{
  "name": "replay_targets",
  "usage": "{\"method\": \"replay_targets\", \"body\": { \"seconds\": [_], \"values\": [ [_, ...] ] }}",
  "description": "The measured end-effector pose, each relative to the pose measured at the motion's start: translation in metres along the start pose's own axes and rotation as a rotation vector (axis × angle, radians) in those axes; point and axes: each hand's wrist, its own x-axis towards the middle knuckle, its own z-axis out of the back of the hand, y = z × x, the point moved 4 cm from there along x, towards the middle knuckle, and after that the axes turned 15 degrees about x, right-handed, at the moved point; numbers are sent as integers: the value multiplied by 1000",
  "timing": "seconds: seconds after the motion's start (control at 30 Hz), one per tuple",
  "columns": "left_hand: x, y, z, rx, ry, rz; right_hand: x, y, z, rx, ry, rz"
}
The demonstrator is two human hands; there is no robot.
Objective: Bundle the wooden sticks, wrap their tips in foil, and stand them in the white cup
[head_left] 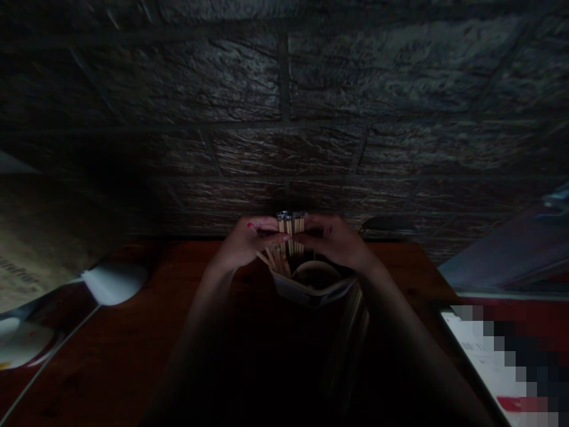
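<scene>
Both my hands meet in front of the wall around a small bundle of wooden chopsticks (pixel 291 226), upright, with shiny clear wrapping at the top ends. On its left side, my left hand (pixel 249 240) is closed, its thumb across the sticks. My right hand (pixel 331 237) grips the same bundle from the right. Just below sits a pale open container (pixel 313 292). More loose sticks (pixel 278 258) lean out of its left side, and a round pale rim shows inside it. Dim light hides the lower ends of the bundle.
The wooden table (pixel 173 320) meets a dark brick-patterned wall (pixel 284 107). To the left are a brown paper bag (pixel 26 249), a white cone-shaped object (pixel 113 283) and a white dish (pixel 26 344). A bright panel (pixel 478 350), partly pixelated, stands at the right.
</scene>
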Motion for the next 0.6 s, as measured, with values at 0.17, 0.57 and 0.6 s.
{"method": "replay_targets", "body": {
  "seconds": [0.17,0.57,0.6],
  "values": [
    [0,4,1,25,-18,-6,1,2,-1,-74,-54,16],
    [-1,2,5,84,-40,-41,0,3,-3,-38,-58,24],
    [0,3,4,69,-42,-37,0,4,-2,-33,-46,19]
  ]
}}
